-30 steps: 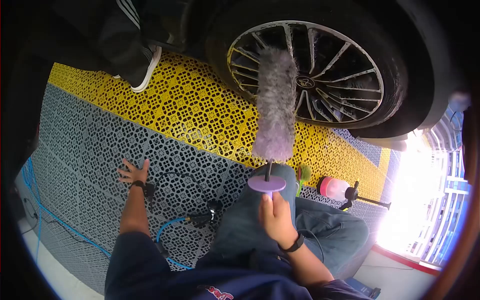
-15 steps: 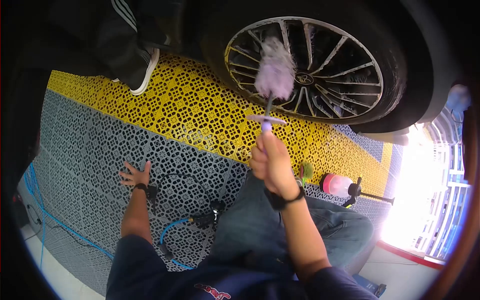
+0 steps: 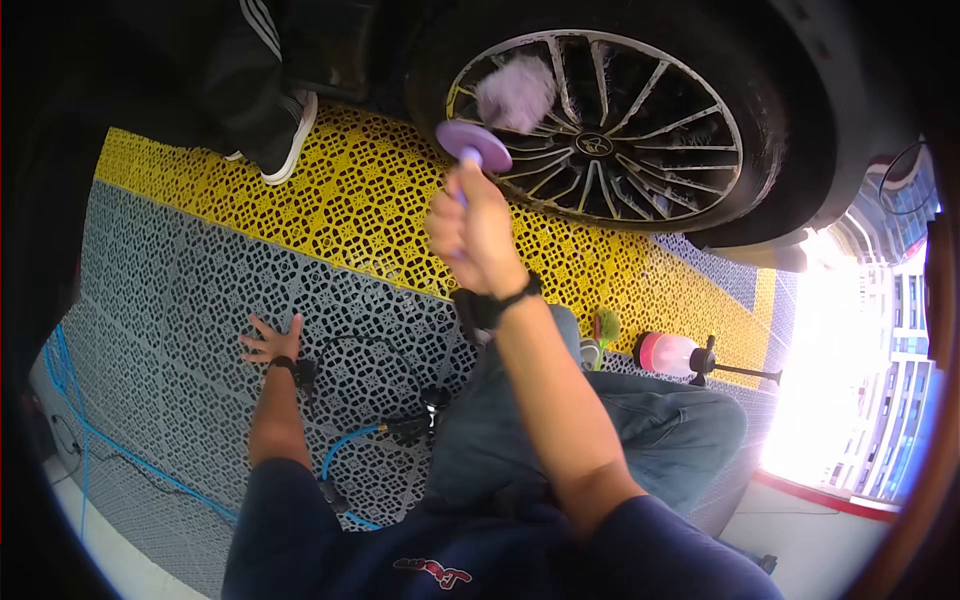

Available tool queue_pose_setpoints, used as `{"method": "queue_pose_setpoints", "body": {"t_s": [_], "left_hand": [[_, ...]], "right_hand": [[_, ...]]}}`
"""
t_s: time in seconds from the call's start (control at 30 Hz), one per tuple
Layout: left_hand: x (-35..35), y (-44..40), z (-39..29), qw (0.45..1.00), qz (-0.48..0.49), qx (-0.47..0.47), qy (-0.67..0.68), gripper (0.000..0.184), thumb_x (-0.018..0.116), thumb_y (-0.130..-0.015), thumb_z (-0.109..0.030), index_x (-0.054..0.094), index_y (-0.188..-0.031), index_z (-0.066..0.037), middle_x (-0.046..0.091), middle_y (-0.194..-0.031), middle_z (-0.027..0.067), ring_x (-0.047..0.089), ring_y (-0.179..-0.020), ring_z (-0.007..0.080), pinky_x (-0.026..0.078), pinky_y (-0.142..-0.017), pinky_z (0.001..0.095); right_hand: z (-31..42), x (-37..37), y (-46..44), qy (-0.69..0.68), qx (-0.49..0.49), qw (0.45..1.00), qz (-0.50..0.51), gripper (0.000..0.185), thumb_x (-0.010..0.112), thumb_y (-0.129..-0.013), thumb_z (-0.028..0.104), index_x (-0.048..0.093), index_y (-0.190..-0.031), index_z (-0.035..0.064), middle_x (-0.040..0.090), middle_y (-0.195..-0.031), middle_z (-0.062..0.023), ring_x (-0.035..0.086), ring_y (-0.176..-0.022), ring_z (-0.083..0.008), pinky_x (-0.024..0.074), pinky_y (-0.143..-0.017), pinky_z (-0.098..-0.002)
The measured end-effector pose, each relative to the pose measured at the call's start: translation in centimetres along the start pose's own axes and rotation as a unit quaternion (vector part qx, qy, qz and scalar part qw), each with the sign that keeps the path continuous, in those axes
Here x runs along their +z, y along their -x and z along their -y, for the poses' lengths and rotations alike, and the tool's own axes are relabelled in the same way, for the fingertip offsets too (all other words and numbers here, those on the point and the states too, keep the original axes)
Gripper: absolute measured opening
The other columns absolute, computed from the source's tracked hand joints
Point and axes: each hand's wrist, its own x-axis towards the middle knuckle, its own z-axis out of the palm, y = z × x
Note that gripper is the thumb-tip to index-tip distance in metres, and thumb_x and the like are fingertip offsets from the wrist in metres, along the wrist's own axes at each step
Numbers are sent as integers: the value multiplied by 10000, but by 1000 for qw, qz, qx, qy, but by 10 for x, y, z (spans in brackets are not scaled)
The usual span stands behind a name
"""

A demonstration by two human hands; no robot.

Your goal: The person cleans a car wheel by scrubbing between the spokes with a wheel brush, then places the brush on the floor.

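My right hand (image 3: 475, 225) is wrapped round the handle of a fluffy wheel brush (image 3: 516, 95), just below its round purple guard. The brush head reaches in between the spokes at the left part of the wheel rim (image 3: 594, 144), and its far end is hidden inside the wheel. My left hand (image 3: 272, 340) rests on the grey floor tiles (image 3: 190, 290) with its fingers spread and nothing in it.
A person's leg and shoe (image 3: 295, 140) are at the upper left. Right of my knee lie a green-headed brush (image 3: 606, 325) and a pink and clear spray bottle (image 3: 667, 354). A blue hose (image 3: 345, 447) with a black fitting lies between my arms.
My right hand has moved up and left with the brush. The brush head has gone deeper between the spokes, so less of it shows. My left hand has stayed on the floor.
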Motion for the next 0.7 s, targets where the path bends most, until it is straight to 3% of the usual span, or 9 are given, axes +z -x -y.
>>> {"method": "queue_pose_setpoints", "body": {"t_s": [0.03, 0.17, 0.3, 0.33, 0.37, 0.5, 0.57, 0.6, 0.7], "left_hand": [[1, 1, 1, 1000, 1, 1, 9, 1190, 529, -709, -881, -185, -1530, -400, -293, -1592, 121, -212, -1446, 482, 164, -972, 860], [-1, 3, 0, 1000, -1, -2, 3, 1220, 562, -686, -879, -175, -1534, -401, -284, -1595, 125, -212, -1449, 474, 163, -970, 864], [12, -16, 5, 1000, -7, 0, 8, 1230, 572, -683, -875, -167, -1539, -391, -285, -1594, 133, -233, -1445, 467, 149, -969, 863], [9, -13, 3, 1000, -11, 2, -23, 1238, 565, -697, -872, -192, -1538, -369, -282, -1593, 152, -254, -1416, 519, 231, -1024, 782], [3, -6, 1, 1000, -11, 2, -28, 1238, 565, -697, -872, -192, -1538, -369, -282, -1593, 152, -254, -1416, 519, 231, -1024, 782], [-8, 10, 0, 1000, 29, -1, 5, 1249, 547, -682, -895, -185, -1544, -364, -261, -1598, 172, -232, -1419, 535, 128, -1074, 756], [9, -11, 2, 999, -24, 3, -35, 1231, 525, -690, -900, -180, -1544, -363, -243, -1603, 172, -213, -1426, 531, 187, -1062, 766], [-10, 11, -9, 999, 3, -12, -48, 1233, 519, -682, -908, -172, -1546, -361, -231, -1607, 167, -198, -1429, 533, 223, -1047, 769], [-2, 2, -4, 1000, -1, -10, -23, 1259, 529, -657, -920, -163, -1550, -362, -236, -1607, 166, -191, -1426, 546, 152, -1072, 757]], "right_hand": [[3, -27, 20, 48, 12, 998, -31, 367, 450, -1027, 460, 397, -785, 189, 288, -584, 80, 252, -435, -48, 171, -364, -213], [72, -104, 106, 182, 35, 977, -102, 309, 485, -1024, 409, 512, -869, 144, 332, -589, 82, 262, -429, -30, 177, -367, -202], [98, -101, 74, 280, 60, 953, -99, 341, 466, -1037, 396, 473, -812, 139, 331, -573, 72, 254, -416, -41, 163, -364, -216], [94, -101, 50, 262, 67, 961, -64, 353, 476, -1034, 402, 449, -795, 144, 322, -568, 71, 260, -422, -46, 167, -367, -222], [82, -83, 29, 253, 32, 964, -71, 358, 479, -1031, 423, 447, -807, 145, 323, -571, 69, 261, -424, -54, 171, -371, -232], [48, -70, 14, 209, -38, 972, -104, 371, 463, -1029, 458, 429, -815, 157, 319, -576, 73, 282, -415, -55, 192, -366, -225], [44, -88, 57, 214, 13, 968, -129, 381, 468, -1023, 476, 429, -809, 163, 317, -578, 85, 270, -414, -36, 178, -366, -215], [56, -92, 74, 234, 9, 958, -165, 375, 469, -1022, 475, 434, -809, 169, 315, -578, 97, 253, -415, -23, 169, -368, -204], [83, -73, 91, 252, 40, 956, -142, 352, 475, -1024, 457, 447, -822, 170, 342, -604, 88, 272, -440, -27, 182, -378, -203]]}}
